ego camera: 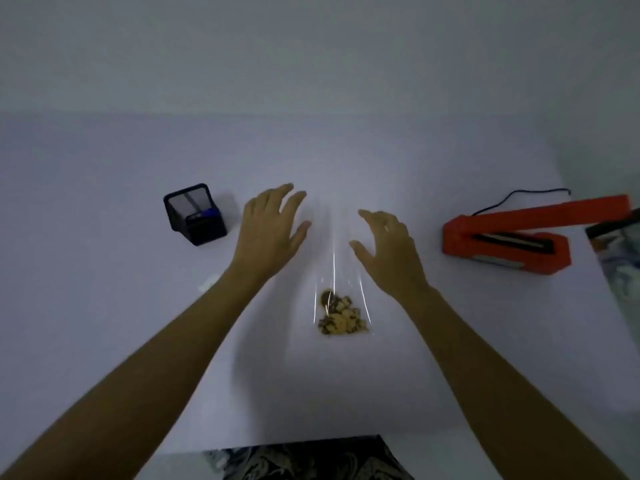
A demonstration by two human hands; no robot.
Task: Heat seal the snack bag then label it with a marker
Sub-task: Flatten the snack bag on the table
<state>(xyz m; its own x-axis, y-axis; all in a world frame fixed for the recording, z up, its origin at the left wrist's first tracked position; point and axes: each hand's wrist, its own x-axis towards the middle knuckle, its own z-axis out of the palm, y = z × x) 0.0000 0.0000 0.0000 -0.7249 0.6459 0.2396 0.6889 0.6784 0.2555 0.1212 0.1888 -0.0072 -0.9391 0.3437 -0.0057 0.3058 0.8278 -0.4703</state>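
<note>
Both hands spread and empty over the counter, flanking a snack bag not yet sealed.

Head view: between the left hand (272, 225) and right hand (388, 245), fingers apart and clamped on nothing, a clear plastic snack bag (337, 271) flat on the white counter (104, 323), long axis running straight away, brown crumbs at the near end, mouth up by the fingertips. Beyond the right hand, an orange heat sealer (505, 239), arm raised; probably the nearer hand for that move. Beyond the left hand, a black mesh pen holder (195, 214) with a blue-capped marker (209, 213).
</note>
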